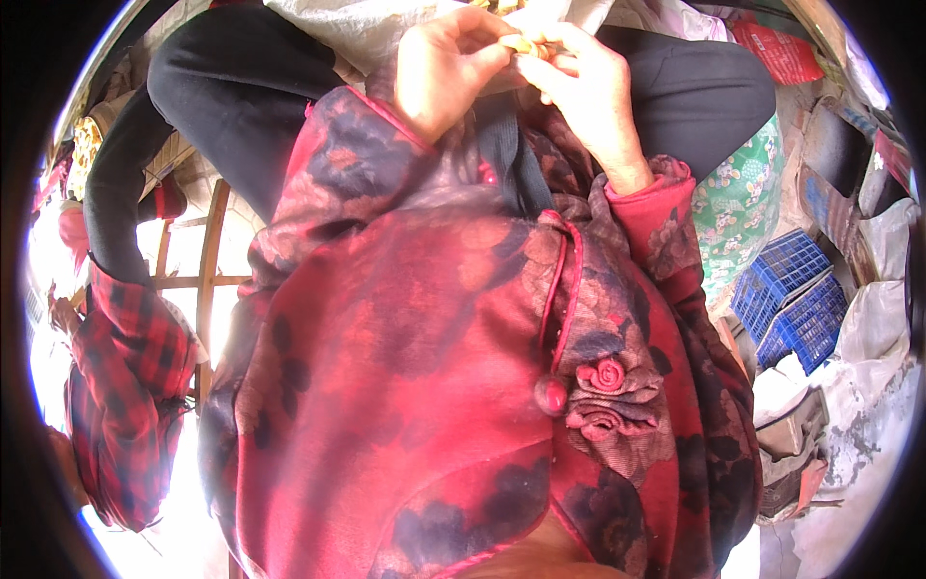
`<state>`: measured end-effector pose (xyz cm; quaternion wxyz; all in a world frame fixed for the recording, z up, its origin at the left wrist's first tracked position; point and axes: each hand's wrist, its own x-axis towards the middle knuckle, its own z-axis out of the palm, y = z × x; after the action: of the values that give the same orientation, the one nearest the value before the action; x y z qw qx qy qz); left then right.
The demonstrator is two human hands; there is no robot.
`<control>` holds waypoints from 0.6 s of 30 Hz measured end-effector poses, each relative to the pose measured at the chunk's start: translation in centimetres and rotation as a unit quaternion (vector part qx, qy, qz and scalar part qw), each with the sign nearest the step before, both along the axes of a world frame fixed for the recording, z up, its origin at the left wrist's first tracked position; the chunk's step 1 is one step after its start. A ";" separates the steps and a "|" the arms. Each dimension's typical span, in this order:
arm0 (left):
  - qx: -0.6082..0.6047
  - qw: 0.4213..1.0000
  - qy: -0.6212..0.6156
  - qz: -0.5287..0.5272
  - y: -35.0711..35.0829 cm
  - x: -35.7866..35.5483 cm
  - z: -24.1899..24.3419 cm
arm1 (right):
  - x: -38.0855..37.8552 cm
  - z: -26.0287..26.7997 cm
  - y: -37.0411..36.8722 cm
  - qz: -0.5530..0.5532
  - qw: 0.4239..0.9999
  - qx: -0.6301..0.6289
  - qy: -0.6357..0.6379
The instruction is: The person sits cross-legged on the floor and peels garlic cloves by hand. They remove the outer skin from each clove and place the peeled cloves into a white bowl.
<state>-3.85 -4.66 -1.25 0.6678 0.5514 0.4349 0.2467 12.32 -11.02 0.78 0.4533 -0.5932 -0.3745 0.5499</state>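
Note:
My left hand (447, 76) and my right hand (584, 79) meet at the top of the view, above my lap. Both pinch a small yellowish-tan piece (534, 48), thumbs and fingertips pressed around it. Fingers hide part of it, and I cannot tell what it is. Just beyond my hands lie more yellowish pieces (499, 6), cut off by the top edge. White sheeting (340, 32) spreads across my lap between the knees of my dark trousers (239, 79).
A person in a red-and-black plaid shirt (134, 340) sits at left, near a wooden frame (210, 253) and yellowish pieces (87, 148). At right are a green patterned bag (745, 195), blue plastic crates (785, 289) and a red bag (778, 52).

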 end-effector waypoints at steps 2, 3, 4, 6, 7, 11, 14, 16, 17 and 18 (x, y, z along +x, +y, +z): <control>-0.017 1.000 -0.015 -0.009 0.2 -0.2 -0.4 | 0.0 0.1 0.2 -0.013 1.000 -0.009 0.004; -0.023 0.999 -0.034 -0.015 0.4 -0.4 -0.5 | 0.0 0.0 0.1 -0.015 1.000 0.000 0.003; -0.030 0.998 -0.052 -0.021 0.4 -0.4 -0.5 | 0.1 -0.3 0.0 -0.017 1.000 0.009 0.001; 0.000 0.999 -0.051 -0.013 0.1 -0.1 0.5 | 0.1 -0.3 0.0 -0.024 1.000 0.015 0.012; 0.014 0.999 -0.049 -0.008 -0.2 0.2 1.0 | 0.1 -0.1 -0.1 -0.028 0.999 0.011 0.025; 0.170 0.981 0.092 -0.017 -0.5 0.7 0.9 | 0.5 -1.1 -0.3 0.000 0.998 0.016 0.055; 0.033 0.998 0.044 0.003 -0.3 0.4 0.0 | 0.9 -0.1 -0.3 0.004 0.993 -0.069 0.096; -0.035 0.999 -0.029 0.006 -0.3 0.4 1.3 | 1.0 0.9 -0.3 -0.012 0.987 -0.100 0.129; -0.068 0.995 -0.065 0.009 -0.3 0.4 1.7 | 1.0 1.1 -0.3 -0.019 0.983 -0.115 0.145; -0.066 0.995 -0.078 -0.003 -0.2 0.3 1.5 | 0.9 1.0 -0.4 -0.019 0.983 -0.103 0.148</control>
<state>-3.57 -4.90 0.25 0.7357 0.4861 0.3949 0.2579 13.24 -11.38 1.78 0.4501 -0.5561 -0.2335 0.6585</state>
